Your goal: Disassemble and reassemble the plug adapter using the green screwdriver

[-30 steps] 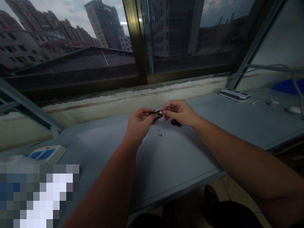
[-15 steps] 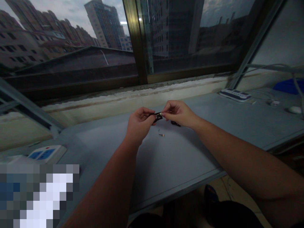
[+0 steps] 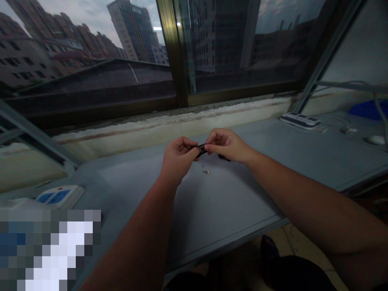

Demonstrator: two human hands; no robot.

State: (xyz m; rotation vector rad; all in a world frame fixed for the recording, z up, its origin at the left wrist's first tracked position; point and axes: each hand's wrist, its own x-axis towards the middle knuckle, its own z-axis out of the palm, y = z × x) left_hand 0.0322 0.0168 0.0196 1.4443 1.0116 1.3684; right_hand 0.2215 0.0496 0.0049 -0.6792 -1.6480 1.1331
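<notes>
Over the table, my left hand (image 3: 179,157) is closed, thumb and fingers pinching a small black casing (image 3: 200,151). At the casing's right end, my right hand (image 3: 226,144) pinches with thumb and forefinger. A thin pale-ended metal piece (image 3: 202,148) lies along the casing, its end hidden by my right fingertips. Below my hands, a similar small metal piece with a pale end (image 3: 206,172) rests on the table, and a tiny bit (image 3: 202,165) lies just above it. Another small black part (image 3: 224,157) sits beneath my right hand, partly covered.
The grey table (image 3: 230,198) runs along a window wall. On the left stands a white power strip with blue sockets (image 3: 60,196). Another power strip (image 3: 299,121), cables, a white adapter (image 3: 348,131) and a blue item (image 3: 370,109) are at the right. Metal frame posts (image 3: 39,135) flank the table.
My right fingertips have closed down over the pale end, which showed between them before, and press nearer the casing. The casing has tilted slightly; my left hand stays almost still.
</notes>
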